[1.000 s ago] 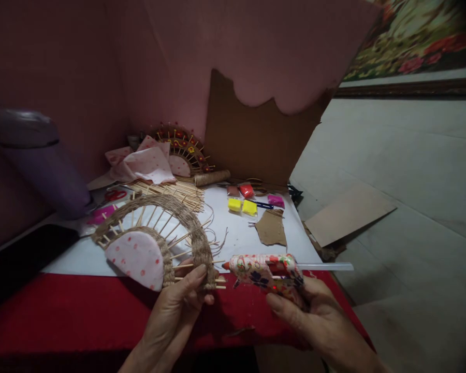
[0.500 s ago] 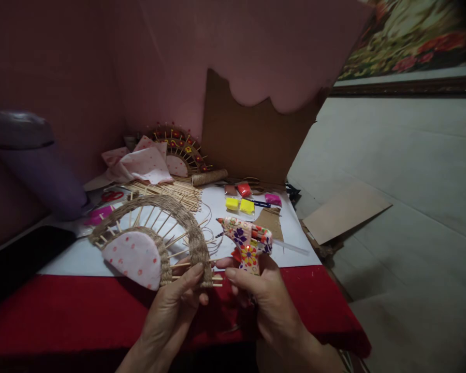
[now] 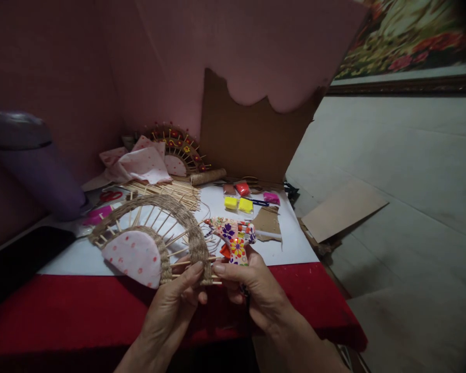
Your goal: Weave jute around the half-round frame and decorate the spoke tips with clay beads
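Note:
My left hand (image 3: pixel 182 295) pinches the lower right end of a semicircular woven fan (image 3: pixel 198 242), made of twine and thin sticks around a pink spotted fabric half-disc (image 3: pixel 134 256). Stick ends poke out past the twine band. In my right hand (image 3: pixel 252 287) is a flower-patterned glue gun (image 3: pixel 236 241), its nozzle toward the left, close to the outer band. The right thumb and fingertips are at the protruding stick ends; whether they press on them I cannot tell. A clear glue stick shows behind the gun.
Behind lie bamboo sticks (image 3: pixel 178 192), a twine roll (image 3: pixel 207 177), folded fabric (image 3: pixel 140 163) and a decorated fan (image 3: pixel 186 147). Yellow clay packets (image 3: pixel 245 205) rest on white paper near a cardboard scrap (image 3: pixel 267 223). A purple bottle (image 3: pixel 39 166) and dark flat object (image 3: pixel 31 259) are left.
My right hand has moved left with the glue gun, bringing its fingertips up to the fan's stick ends. My left hand and the fan have stayed nearly still.

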A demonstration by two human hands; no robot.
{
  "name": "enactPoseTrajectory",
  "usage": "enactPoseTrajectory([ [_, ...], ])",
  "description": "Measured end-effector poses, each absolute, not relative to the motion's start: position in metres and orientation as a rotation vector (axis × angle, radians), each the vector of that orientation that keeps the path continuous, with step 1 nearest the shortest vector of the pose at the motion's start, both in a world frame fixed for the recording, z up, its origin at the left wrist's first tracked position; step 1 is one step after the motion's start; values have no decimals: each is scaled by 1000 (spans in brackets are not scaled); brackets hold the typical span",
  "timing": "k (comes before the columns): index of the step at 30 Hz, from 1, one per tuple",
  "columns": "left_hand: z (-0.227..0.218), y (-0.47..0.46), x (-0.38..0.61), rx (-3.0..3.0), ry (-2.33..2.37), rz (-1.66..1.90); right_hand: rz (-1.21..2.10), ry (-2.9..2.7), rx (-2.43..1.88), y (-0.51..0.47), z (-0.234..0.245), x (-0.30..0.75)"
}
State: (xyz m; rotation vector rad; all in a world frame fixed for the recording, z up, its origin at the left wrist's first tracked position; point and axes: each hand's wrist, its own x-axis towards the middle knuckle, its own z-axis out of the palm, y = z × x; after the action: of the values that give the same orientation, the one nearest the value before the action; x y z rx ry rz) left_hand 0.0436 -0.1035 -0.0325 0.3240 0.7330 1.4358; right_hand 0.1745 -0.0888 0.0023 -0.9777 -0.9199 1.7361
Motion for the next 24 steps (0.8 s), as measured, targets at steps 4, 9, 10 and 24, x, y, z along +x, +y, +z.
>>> enactPoseTrajectory([
  [4,-34,-104,43,348,723,1422,1714,-938,-1019,-86,3,172],
  [9,-33,-103,42,366,706,1423,1688,-941,-1032,-84,7,167],
  [10,-34,-103,43,359,707,1424,1681,-935,-1030,-84,7,166],
  [24,-28,-103,44,337,693,1405,1703,-1004,-973,-85,3,173],
])
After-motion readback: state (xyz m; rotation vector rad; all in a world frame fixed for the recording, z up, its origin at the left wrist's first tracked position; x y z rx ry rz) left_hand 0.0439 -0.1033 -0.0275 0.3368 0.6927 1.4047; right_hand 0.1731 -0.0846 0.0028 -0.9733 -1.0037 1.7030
